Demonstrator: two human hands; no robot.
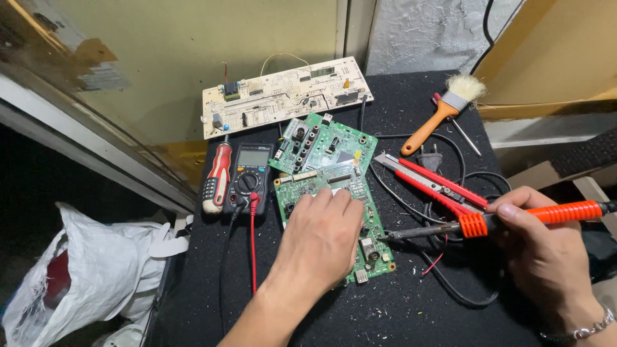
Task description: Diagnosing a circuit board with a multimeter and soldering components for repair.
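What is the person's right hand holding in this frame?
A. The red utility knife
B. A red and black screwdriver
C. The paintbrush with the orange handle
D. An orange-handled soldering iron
D. The right hand grips an orange-handled soldering iron whose tip points at the edge of the green circuit board, while the left hand presses flat on that board.
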